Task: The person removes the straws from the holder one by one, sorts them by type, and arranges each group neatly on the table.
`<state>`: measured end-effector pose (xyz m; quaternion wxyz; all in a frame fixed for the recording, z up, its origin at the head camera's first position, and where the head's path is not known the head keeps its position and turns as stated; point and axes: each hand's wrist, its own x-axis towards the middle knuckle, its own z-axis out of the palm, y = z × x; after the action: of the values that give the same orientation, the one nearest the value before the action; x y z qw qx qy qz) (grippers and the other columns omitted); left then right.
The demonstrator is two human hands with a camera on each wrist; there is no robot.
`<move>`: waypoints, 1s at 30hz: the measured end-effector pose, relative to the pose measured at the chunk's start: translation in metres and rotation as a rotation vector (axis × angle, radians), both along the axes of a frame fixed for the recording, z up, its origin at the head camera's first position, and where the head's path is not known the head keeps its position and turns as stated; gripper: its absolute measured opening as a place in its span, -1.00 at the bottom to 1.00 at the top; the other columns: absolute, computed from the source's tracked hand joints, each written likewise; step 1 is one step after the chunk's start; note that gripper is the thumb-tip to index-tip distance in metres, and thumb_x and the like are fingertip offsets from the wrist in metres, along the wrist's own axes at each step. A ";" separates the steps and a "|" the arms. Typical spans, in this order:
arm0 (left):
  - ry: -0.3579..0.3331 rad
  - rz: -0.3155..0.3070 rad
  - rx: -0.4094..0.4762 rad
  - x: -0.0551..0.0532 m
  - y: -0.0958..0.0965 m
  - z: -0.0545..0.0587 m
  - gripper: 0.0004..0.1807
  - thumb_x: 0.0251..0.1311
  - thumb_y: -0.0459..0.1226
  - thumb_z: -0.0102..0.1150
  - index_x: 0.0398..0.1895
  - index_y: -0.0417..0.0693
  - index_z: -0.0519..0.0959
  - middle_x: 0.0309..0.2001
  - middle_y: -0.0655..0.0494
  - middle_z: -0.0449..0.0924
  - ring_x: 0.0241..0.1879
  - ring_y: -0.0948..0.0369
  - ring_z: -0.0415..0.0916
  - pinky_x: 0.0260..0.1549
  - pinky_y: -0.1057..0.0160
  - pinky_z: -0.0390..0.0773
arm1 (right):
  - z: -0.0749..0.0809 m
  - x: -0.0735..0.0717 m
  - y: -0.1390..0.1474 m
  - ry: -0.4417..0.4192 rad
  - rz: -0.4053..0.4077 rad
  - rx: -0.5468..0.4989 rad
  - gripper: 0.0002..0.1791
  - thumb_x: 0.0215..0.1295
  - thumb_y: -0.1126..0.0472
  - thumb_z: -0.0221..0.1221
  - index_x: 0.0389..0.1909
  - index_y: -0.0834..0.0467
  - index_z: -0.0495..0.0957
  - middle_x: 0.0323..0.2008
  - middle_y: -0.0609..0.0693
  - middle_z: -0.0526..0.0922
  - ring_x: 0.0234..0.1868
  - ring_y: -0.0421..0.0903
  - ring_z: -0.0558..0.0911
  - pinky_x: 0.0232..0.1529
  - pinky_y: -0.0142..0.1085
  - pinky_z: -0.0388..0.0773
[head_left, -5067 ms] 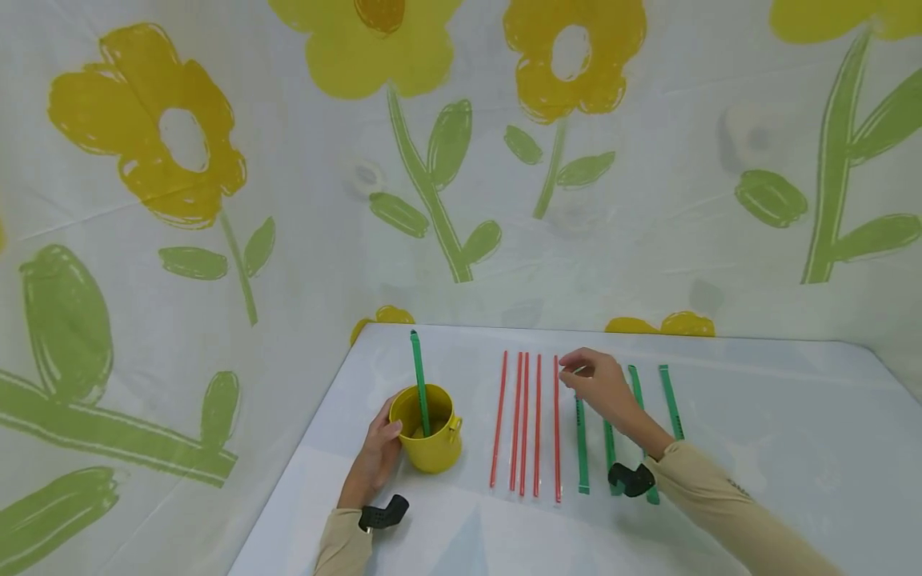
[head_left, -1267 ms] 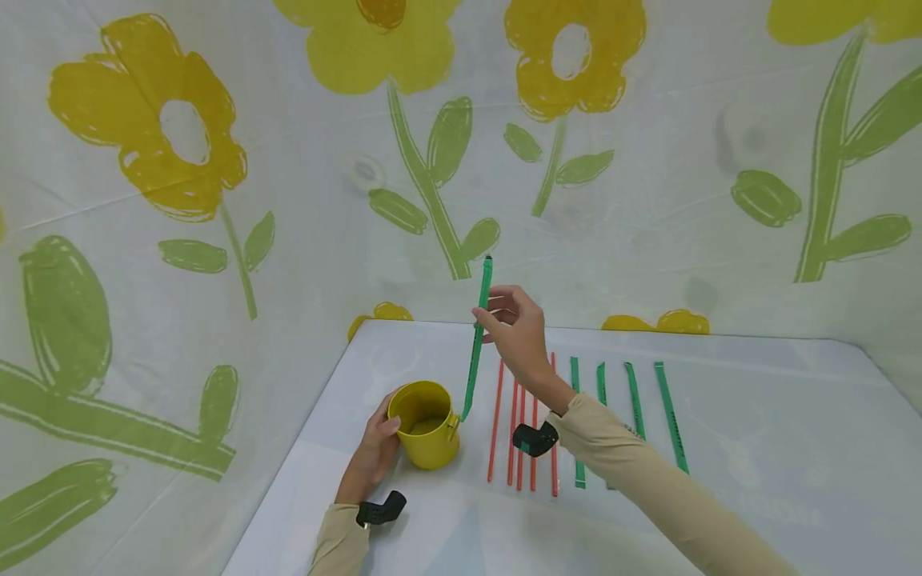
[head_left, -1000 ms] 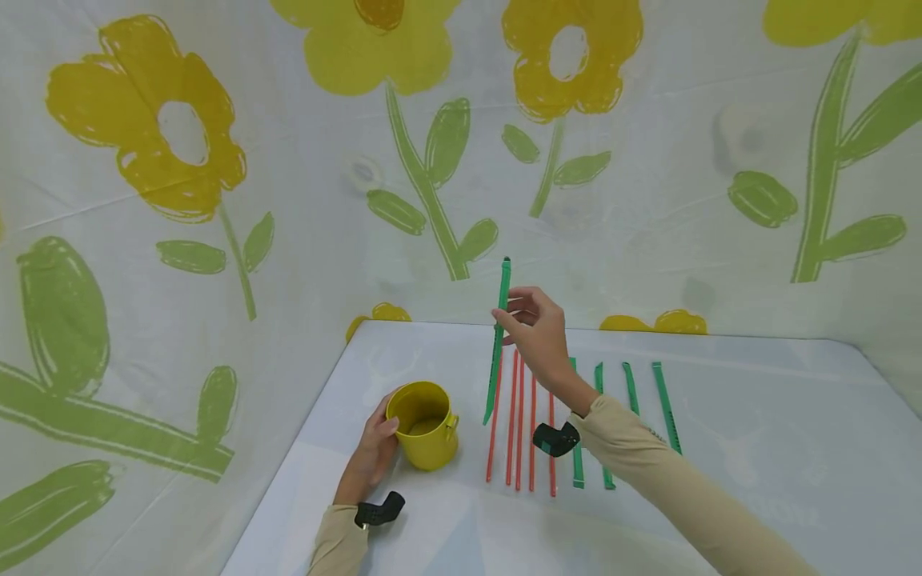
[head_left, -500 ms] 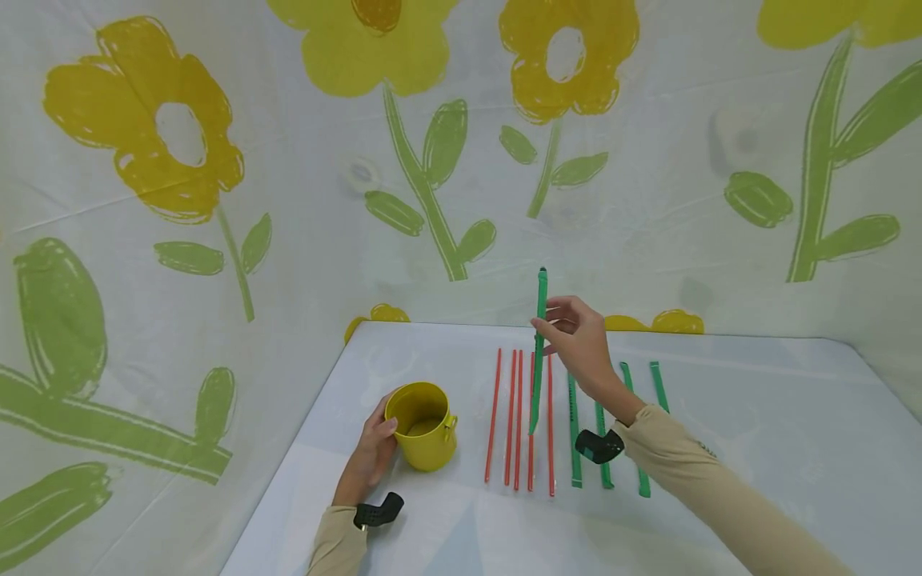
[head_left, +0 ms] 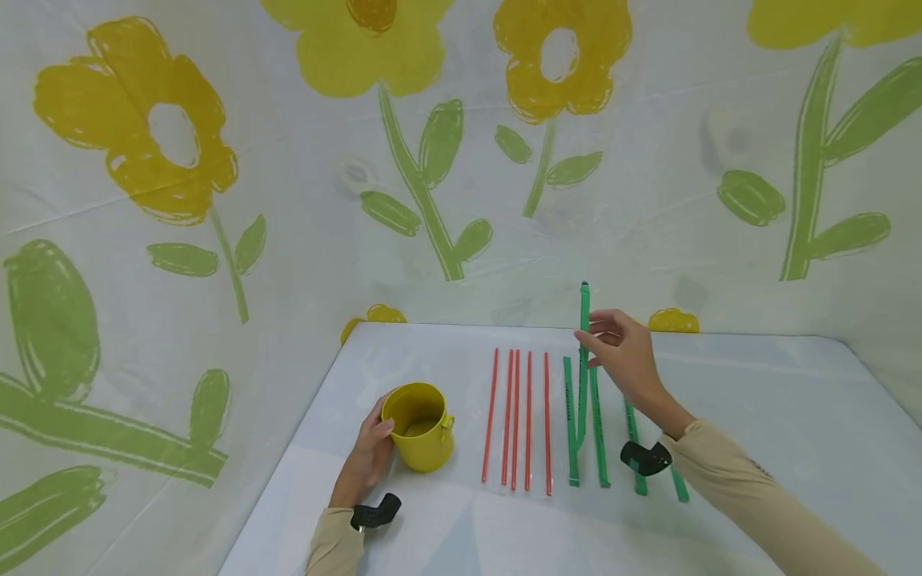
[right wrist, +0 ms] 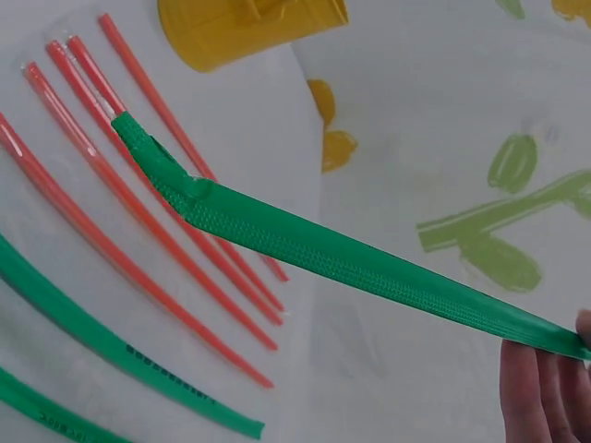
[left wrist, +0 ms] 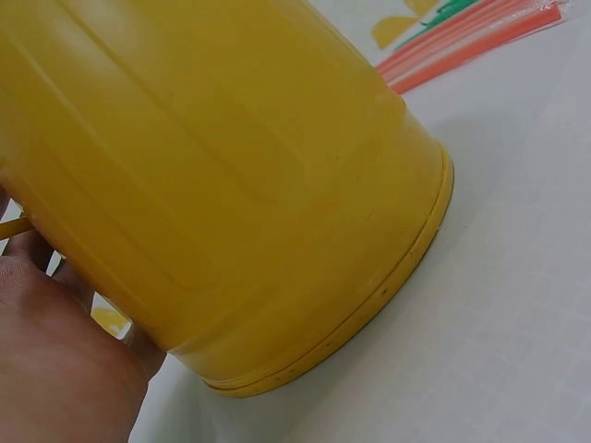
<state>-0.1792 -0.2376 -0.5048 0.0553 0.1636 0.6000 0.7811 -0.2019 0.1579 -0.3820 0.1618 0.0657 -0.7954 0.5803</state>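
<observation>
My left hand (head_left: 373, 450) grips a small yellow bucket (head_left: 426, 450) by its side, thumb at the rim and fingers round the wall. In the left wrist view the bucket's base sits close over the white table. My right hand (head_left: 625, 356) pinches a straw in a green wrapper (head_left: 583, 352) near its upper end, between thumb and fingers. This straw hangs upright over the row of green-wrapped straws, its bent lower end overlapping the leftmost green one (head_left: 571, 424) in the head view. The bucket's inside shows only its bare yellow floor.
Several red straws (head_left: 529, 424) in clear wrappers lie side by side between the bucket and the green ones. Right of those, more green-wrapped straws (head_left: 598, 432) lie in a row, partly hidden by my right arm. A flower-printed curtain (head_left: 302, 264) hangs behind the table (head_left: 425, 528).
About five seconds ago a green straw stood in the bucket; now the bucket is bare inside. My right hand, carrying a green straw, has moved right from beside the bucket and slightly down. Left hand holds still.
</observation>
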 end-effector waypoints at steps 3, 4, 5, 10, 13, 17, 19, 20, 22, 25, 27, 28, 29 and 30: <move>-0.002 0.001 0.006 0.000 0.000 0.000 -0.39 0.20 -0.33 -0.23 0.36 -0.30 0.09 0.19 0.01 0.28 0.19 0.09 0.23 0.23 0.25 0.24 | -0.003 0.002 0.008 -0.003 -0.010 0.018 -0.56 0.23 0.12 0.23 0.04 0.28 0.44 -0.20 0.19 0.56 -0.35 -0.21 0.61 -0.45 -0.33 0.62; -0.001 0.001 0.007 0.000 0.000 0.000 -0.39 0.20 -0.34 -0.23 0.36 -0.30 0.09 0.19 0.01 0.28 0.19 0.09 0.23 0.23 0.25 0.24 | -0.004 0.003 0.010 -0.007 -0.012 0.019 -0.56 0.23 0.12 0.24 0.04 0.28 0.44 -0.20 0.19 0.56 -0.35 -0.20 0.61 -0.45 -0.32 0.62; 0.000 0.000 0.008 0.000 0.000 0.000 -0.39 0.20 -0.34 -0.23 0.36 -0.30 0.09 0.19 0.01 0.28 0.19 0.09 0.23 0.23 0.25 0.24 | -0.005 0.003 0.013 -0.012 -0.015 0.025 -0.56 0.23 0.12 0.23 0.04 0.28 0.44 -0.20 0.19 0.56 -0.35 -0.20 0.61 -0.45 -0.32 0.62; -0.007 0.004 0.002 0.001 0.001 0.001 -0.39 0.19 -0.33 -0.22 0.36 -0.30 0.10 0.18 0.02 0.29 0.18 0.10 0.24 0.23 0.25 0.25 | -0.012 0.009 0.028 -0.047 -0.016 0.050 -0.53 0.23 0.10 0.23 0.05 0.30 0.44 -0.20 0.20 0.54 -0.36 -0.21 0.61 -0.46 -0.31 0.63; -0.011 0.006 0.000 0.001 0.001 0.002 -0.39 0.19 -0.33 -0.22 0.35 -0.30 0.10 0.18 0.03 0.30 0.18 0.10 0.24 0.23 0.24 0.25 | -0.017 0.016 0.039 -0.070 -0.024 0.071 -0.51 0.23 0.09 0.23 0.07 0.32 0.43 -0.18 0.22 0.53 -0.35 -0.29 0.59 -0.45 -0.30 0.63; -0.008 0.007 -0.009 0.002 0.001 0.002 -0.39 0.20 -0.32 -0.21 0.36 -0.30 0.10 0.18 0.02 0.29 0.18 0.09 0.24 0.24 0.24 0.25 | -0.026 0.023 0.056 -0.084 -0.048 0.103 -0.49 0.24 0.10 0.22 0.09 0.34 0.43 -0.16 0.25 0.53 -0.34 -0.33 0.59 -0.46 -0.31 0.62; 0.000 0.002 -0.010 0.001 0.001 0.002 -0.39 0.21 -0.31 -0.21 0.36 -0.29 0.10 0.19 0.02 0.28 0.18 0.10 0.23 0.24 0.24 0.25 | -0.030 0.026 0.065 -0.090 -0.061 0.120 -0.49 0.25 0.10 0.22 0.09 0.35 0.42 -0.16 0.24 0.53 -0.34 -0.36 0.59 -0.47 -0.31 0.62; 0.006 -0.002 -0.012 0.002 0.001 0.002 -0.40 0.22 -0.31 -0.21 0.36 -0.29 0.10 0.19 0.01 0.28 0.19 0.10 0.23 0.24 0.24 0.24 | -0.032 0.027 0.070 -0.094 -0.068 0.132 -0.50 0.25 0.10 0.21 0.08 0.35 0.42 -0.17 0.23 0.54 -0.35 -0.38 0.59 -0.47 -0.32 0.62; 0.014 -0.008 -0.010 0.002 0.001 0.002 -0.41 0.22 -0.32 -0.22 0.36 -0.28 0.11 0.19 0.01 0.28 0.18 0.10 0.23 0.24 0.24 0.24 | -0.036 0.029 0.079 -0.103 -0.078 0.153 -0.50 0.26 0.10 0.20 0.08 0.35 0.42 -0.17 0.22 0.53 -0.37 -0.40 0.58 -0.48 -0.32 0.62; 0.022 -0.017 0.002 0.002 0.001 0.001 -0.43 0.23 -0.33 -0.24 0.35 -0.26 0.12 0.19 0.00 0.28 0.19 0.09 0.23 0.25 0.24 0.23 | -0.042 0.029 0.094 -0.133 -0.083 0.182 -0.48 0.26 0.07 0.19 0.08 0.37 0.42 -0.17 0.25 0.54 -0.38 -0.36 0.60 -0.48 -0.31 0.62; 0.022 -0.021 0.009 0.002 0.001 0.001 -0.43 0.23 -0.34 -0.25 0.35 -0.25 0.13 0.20 -0.01 0.27 0.20 0.08 0.21 0.25 0.24 0.22 | -0.048 0.027 0.105 -0.169 -0.086 0.204 -0.44 0.26 0.03 0.19 0.09 0.38 0.41 -0.15 0.29 0.53 -0.38 -0.30 0.62 -0.47 -0.30 0.62; 0.023 -0.021 0.011 0.002 0.001 0.001 -0.43 0.23 -0.34 -0.25 0.35 -0.25 0.13 0.20 -0.02 0.26 0.20 0.07 0.21 0.25 0.24 0.22 | -0.051 0.025 0.111 -0.192 -0.086 0.216 -0.41 0.26 0.00 0.18 0.10 0.39 0.40 -0.14 0.31 0.53 -0.37 -0.27 0.62 -0.47 -0.29 0.63; 0.024 -0.023 0.015 0.002 0.001 0.001 -0.43 0.23 -0.34 -0.25 0.36 -0.26 0.12 0.20 -0.03 0.26 0.20 0.06 0.20 0.26 0.24 0.21 | -0.057 0.023 0.116 -0.217 -0.100 0.226 -0.39 0.25 -0.03 0.19 0.10 0.38 0.40 -0.12 0.31 0.53 -0.38 -0.25 0.62 -0.46 -0.23 0.63; 0.026 -0.024 0.015 0.002 0.001 0.001 -0.42 0.23 -0.34 -0.25 0.36 -0.26 0.12 0.21 -0.04 0.25 0.21 0.05 0.19 0.26 0.23 0.21 | -0.062 0.020 0.122 -0.244 -0.110 0.240 -0.38 0.24 -0.04 0.19 0.10 0.37 0.40 -0.11 0.31 0.53 -0.38 -0.23 0.62 -0.46 -0.18 0.63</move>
<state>-0.1776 -0.2371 -0.5034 0.0559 0.1813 0.5927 0.7827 -0.1815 0.2796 -0.4442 0.0868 -0.0298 -0.8752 0.4750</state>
